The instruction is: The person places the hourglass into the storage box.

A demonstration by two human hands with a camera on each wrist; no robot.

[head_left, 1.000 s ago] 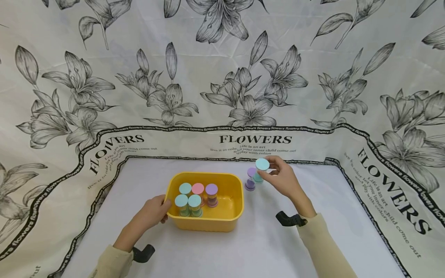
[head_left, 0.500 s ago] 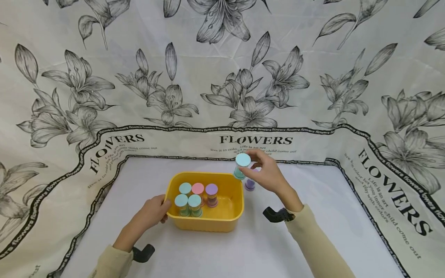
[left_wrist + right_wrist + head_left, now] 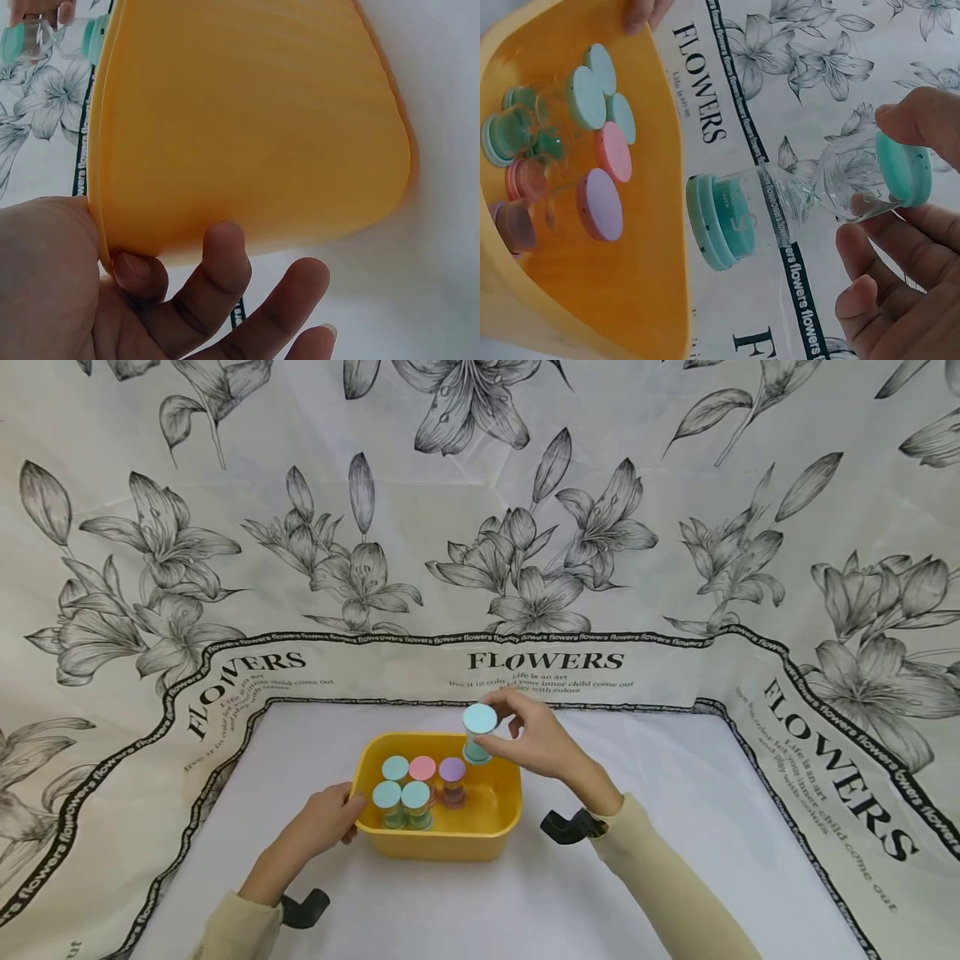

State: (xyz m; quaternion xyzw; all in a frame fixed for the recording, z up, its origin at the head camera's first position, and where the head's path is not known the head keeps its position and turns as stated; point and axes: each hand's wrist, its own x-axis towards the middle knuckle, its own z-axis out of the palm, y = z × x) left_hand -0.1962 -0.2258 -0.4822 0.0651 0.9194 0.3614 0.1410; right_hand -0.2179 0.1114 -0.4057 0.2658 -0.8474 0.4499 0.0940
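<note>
My right hand (image 3: 536, 739) pinches a teal-capped sand timer (image 3: 787, 199) by its top cap. The sand timer is upright above the right back part of a yellow plastic bin (image 3: 442, 847). At the bin's left end, my left hand (image 3: 327, 818) grips the rim; in the left wrist view its fingers (image 3: 225, 255) curl against the outer wall. Inside the bin stand three teal sand timers (image 3: 387, 802), a pink sand timer (image 3: 422, 768) and a purple sand timer (image 3: 452, 781), grouped toward the left and middle. The purple one seen earlier outside the bin is hidden behind my right hand.
A white cloth (image 3: 645, 877) covers the table under the bin. Behind and at the sides rises a flower-printed cloth (image 3: 360, 577) with black lettering. Bare yellow floor (image 3: 491, 802) shows at the bin's right side.
My right hand has carried the teal sand timer leftward from beside the purple one, past the bin's right rim, to above the bin. The left hand keeps its grip on the rim.
</note>
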